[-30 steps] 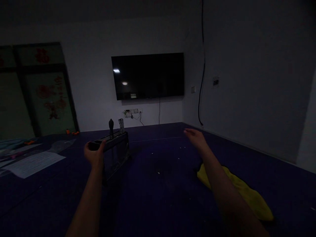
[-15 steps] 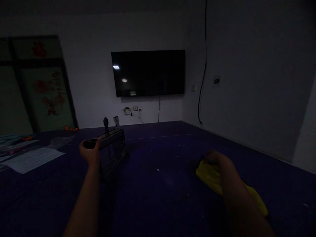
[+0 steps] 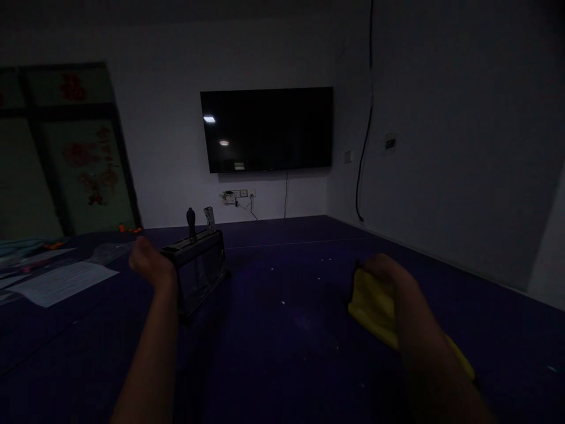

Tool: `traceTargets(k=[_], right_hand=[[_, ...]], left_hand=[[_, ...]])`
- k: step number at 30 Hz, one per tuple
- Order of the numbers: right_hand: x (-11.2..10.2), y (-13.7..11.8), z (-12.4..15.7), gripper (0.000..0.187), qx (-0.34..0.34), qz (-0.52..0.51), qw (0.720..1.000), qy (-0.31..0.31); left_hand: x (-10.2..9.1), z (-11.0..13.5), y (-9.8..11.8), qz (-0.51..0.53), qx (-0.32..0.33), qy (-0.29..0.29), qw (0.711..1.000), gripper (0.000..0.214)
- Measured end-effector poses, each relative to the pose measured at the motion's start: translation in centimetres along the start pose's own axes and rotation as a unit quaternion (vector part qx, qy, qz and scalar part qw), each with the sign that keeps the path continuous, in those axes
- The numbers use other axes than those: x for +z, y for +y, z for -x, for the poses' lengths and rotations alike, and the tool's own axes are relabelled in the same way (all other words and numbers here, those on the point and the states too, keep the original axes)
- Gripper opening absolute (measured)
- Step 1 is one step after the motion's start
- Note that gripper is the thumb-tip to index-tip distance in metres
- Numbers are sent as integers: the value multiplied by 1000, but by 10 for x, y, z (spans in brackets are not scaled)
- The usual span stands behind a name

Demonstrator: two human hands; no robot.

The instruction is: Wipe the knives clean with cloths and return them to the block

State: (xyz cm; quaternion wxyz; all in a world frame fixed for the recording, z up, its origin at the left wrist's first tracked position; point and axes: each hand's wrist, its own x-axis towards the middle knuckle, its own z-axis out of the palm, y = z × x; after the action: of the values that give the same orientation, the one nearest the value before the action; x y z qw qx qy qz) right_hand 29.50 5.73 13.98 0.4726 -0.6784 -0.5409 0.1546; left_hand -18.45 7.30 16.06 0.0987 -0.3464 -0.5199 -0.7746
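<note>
The room is dim. My left hand (image 3: 148, 263) rests closed against the near end of a dark rack with clear sides (image 3: 200, 268) that stands on the dark blue surface (image 3: 282, 341). A black handle (image 3: 191, 220) and a silvery handle (image 3: 209, 217) stick up from the rack's top. Whether the fingers grip the rack's end is hidden. My right hand (image 3: 385, 271) is closed on a yellow cloth (image 3: 373, 306), whose front edge is lifted off the surface while the rest trails under my forearm.
White sheets of paper (image 3: 62, 282) and small orange bits (image 3: 126, 228) lie at the left. A black television (image 3: 267, 129) hangs on the far wall above a socket strip (image 3: 236, 196). A cable (image 3: 364, 147) runs down the right wall. A decorated panel (image 3: 83, 159) leans at left.
My right hand came down from mid-air onto the yellow cloth, closed on it and lifted its front edge. My left hand shifted slightly left at the rack's end.
</note>
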Motion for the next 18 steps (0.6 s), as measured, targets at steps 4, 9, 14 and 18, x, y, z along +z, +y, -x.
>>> traceTargets(k=[4,9,14,18], right_hand=[[-2,-47,6,25,-42,-78,995,-47],[3,-108,48,45,-194,-326,917,-120],[24,-138,84,44,-212,-411,861,-213],[46,-140,87,39,-197,-405,852,-267]], left_hand=[[1,10,40,20,67,95,993,39],[-3,39,102,121,82,-118,982,44],[2,69,130,207,17,-412,887,38],[11,88,126,218,-90,-599,765,51]])
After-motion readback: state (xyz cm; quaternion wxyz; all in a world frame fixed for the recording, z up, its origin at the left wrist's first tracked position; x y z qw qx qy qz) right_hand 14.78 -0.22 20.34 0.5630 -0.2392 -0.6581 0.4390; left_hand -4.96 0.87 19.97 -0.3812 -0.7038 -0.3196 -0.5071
